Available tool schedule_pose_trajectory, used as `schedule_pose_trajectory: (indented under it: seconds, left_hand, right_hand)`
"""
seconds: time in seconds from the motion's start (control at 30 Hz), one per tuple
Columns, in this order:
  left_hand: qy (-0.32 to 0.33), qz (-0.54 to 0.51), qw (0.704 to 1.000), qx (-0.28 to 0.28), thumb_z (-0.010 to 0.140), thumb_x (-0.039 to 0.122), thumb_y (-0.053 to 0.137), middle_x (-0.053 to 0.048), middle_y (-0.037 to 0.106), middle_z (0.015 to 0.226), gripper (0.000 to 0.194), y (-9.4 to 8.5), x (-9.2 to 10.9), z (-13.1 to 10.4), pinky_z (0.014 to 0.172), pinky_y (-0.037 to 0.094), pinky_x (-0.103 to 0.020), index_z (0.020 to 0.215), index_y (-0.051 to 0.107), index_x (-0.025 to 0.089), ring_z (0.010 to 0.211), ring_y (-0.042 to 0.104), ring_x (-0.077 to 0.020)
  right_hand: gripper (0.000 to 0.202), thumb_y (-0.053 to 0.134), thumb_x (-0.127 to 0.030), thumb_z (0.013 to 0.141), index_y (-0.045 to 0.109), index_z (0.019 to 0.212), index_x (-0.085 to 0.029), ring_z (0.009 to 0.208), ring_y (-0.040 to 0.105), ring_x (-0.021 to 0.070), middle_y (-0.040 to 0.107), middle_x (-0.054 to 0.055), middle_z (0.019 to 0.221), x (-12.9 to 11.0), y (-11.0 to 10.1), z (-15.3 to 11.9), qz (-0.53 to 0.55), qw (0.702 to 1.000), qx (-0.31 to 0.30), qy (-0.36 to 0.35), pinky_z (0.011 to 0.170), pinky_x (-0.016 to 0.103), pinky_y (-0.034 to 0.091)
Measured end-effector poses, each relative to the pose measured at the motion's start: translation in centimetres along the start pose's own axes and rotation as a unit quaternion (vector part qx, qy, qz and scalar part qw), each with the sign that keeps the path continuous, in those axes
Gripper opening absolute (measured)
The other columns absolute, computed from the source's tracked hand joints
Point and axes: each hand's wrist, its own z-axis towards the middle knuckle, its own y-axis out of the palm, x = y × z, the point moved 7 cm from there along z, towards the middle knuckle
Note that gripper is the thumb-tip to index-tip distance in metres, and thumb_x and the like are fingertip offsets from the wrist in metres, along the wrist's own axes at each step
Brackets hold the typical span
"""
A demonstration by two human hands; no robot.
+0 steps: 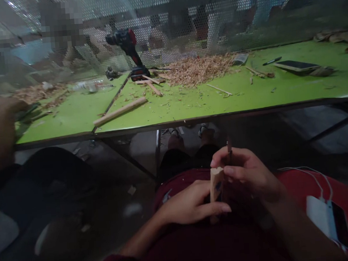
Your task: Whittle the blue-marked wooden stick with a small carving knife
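Observation:
My left hand (193, 202) is wrapped around a short piece of wood (216, 183), which stands upright over my lap. The wood's top end looks rough and notched, and a dark mark shows on its side. At that top end, my right hand (250, 171) has its thumb and fingertips against or very close to the wood. Between its fingers it grips a slim dark tool (229, 147) with a narrow tip pointing up. Most of the tool is hidden by the fingers, so its kind cannot be made out.
On the green table (178, 110) are a cordless drill (129, 50), a heap of wood shavings (199, 70), a wooden rod (120, 111) and a phone (297, 66). A perforated screen (161, 32) stands behind. Another person's hand (0, 122) is at left. A power bank (318, 217) lies on a red stool (345, 190).

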Motion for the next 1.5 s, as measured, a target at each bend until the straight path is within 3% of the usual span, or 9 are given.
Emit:
schedule_pose_trajectory:
  seconds: [0.17, 0.33, 0.6, 0.8, 0.87, 1.07, 1.17, 1.37, 1.5]
  left_hand:
    - [0.043, 0.004, 0.997, 0.070, 0.088, 0.047, 0.059, 0.001, 0.048, 0.072, 0.033, -0.9, 0.3, -0.3, 0.063, 0.036, -0.024, 0.075, 0.053, 0.017, 0.067, 0.042, -0.0121]
    - [0.092, 0.052, 0.983, 0.151, 0.086, 0.047, 0.061, 0.002, 0.045, 0.072, 0.035, -2.8, 0.2, -0.6, 0.061, 0.033, -0.024, 0.073, 0.048, 0.017, 0.066, 0.040, -0.0112]
    - [0.006, 0.112, 0.978, 0.178, 0.092, 0.034, 0.052, 0.003, 0.042, 0.071, 0.029, -3.7, -2.1, -1.0, 0.061, 0.028, -0.025, 0.070, 0.043, 0.018, 0.065, 0.037, -0.0111]
    - [-0.024, 0.101, 0.974, 0.199, 0.092, 0.035, 0.054, 0.003, 0.043, 0.073, 0.026, -4.2, -3.7, -1.3, 0.062, 0.028, -0.026, 0.074, 0.042, 0.019, 0.067, 0.036, -0.0113]
    - [-0.020, 0.096, 0.974, 0.203, 0.092, 0.034, 0.052, 0.003, 0.043, 0.074, 0.025, -4.2, -3.9, -1.3, 0.063, 0.029, -0.026, 0.075, 0.043, 0.019, 0.068, 0.037, -0.0116]
    - [-0.020, 0.117, 0.962, 0.246, 0.093, 0.036, 0.051, 0.003, 0.042, 0.073, 0.028, -4.4, -4.2, -1.6, 0.065, 0.029, -0.026, 0.073, 0.041, 0.019, 0.068, 0.037, -0.0118]
    - [-0.020, 0.123, 0.955, 0.269, 0.093, 0.036, 0.052, 0.004, 0.042, 0.069, 0.030, -4.5, -4.2, -1.7, 0.061, 0.027, -0.025, 0.070, 0.042, 0.018, 0.064, 0.036, -0.0108]
    - [-0.039, 0.136, 0.948, 0.285, 0.087, 0.037, 0.061, 0.003, 0.047, 0.069, 0.022, -4.7, -3.6, -1.3, 0.060, 0.028, -0.025, 0.081, 0.057, 0.015, 0.063, 0.037, -0.0110]
    - [-0.066, 0.095, 0.944, 0.309, 0.087, 0.037, 0.061, 0.004, 0.040, 0.065, 0.023, -5.1, -3.9, -1.3, 0.056, 0.025, -0.024, 0.079, 0.056, 0.015, 0.061, 0.031, -0.0100]
  right_hand:
    - [0.024, 0.067, -0.038, 0.083, 0.068, 0.097, -0.019, 0.052, 0.038, 0.0069, 0.048, -0.003, 0.063, -0.5, -1.3, -0.2, -0.065, 0.994, 0.084, -0.010, 0.047, 0.020, 0.031]
    - [0.024, 0.063, -0.040, 0.087, 0.067, 0.098, -0.019, 0.054, 0.041, 0.0077, 0.050, -0.003, 0.063, -0.1, -1.9, -0.5, -0.114, 0.991, 0.073, -0.008, 0.049, 0.020, 0.033]
    - [0.035, 0.045, -0.032, 0.099, 0.058, 0.131, -0.029, 0.084, 0.056, 0.0132, 0.059, 0.003, 0.093, -2.8, 0.0, -2.0, -0.326, 0.928, 0.064, -0.166, 0.075, 0.025, 0.046]
    - [0.041, 0.046, -0.019, 0.098, 0.052, 0.138, -0.028, 0.085, 0.058, 0.0118, 0.059, 0.003, 0.100, -1.8, 1.3, -2.3, -0.411, 0.885, 0.016, -0.216, 0.073, 0.023, 0.047]
    - [0.041, 0.044, -0.017, 0.098, 0.052, 0.137, -0.024, 0.083, 0.058, 0.0124, 0.060, 0.004, 0.097, -1.3, 1.8, -2.2, -0.464, 0.854, 0.020, -0.235, 0.071, 0.024, 0.048]
    - [0.037, 0.044, -0.012, 0.097, 0.054, 0.133, -0.011, 0.069, 0.054, 0.0142, 0.060, 0.003, 0.077, -1.5, 2.6, -2.2, -0.626, 0.706, 0.135, -0.303, 0.066, 0.027, 0.042]
    - [0.031, 0.044, -0.013, 0.098, 0.058, 0.125, -0.010, 0.066, 0.053, 0.0140, 0.062, 0.003, 0.075, -1.3, 2.5, -1.9, -0.648, 0.675, 0.161, -0.314, 0.064, 0.028, 0.039]
    - [0.029, 0.040, -0.014, 0.096, 0.059, 0.075, -0.017, 0.058, 0.045, 0.0146, 0.055, 0.003, 0.063, -1.3, 2.3, -0.6, -0.720, 0.596, 0.175, -0.309, 0.058, 0.031, 0.028]
    - [0.029, 0.039, -0.017, 0.095, 0.060, 0.076, -0.017, 0.059, 0.046, 0.0169, 0.056, 0.006, 0.066, -1.3, 2.4, 1.4, -0.768, 0.570, 0.124, -0.265, 0.058, 0.033, 0.026]
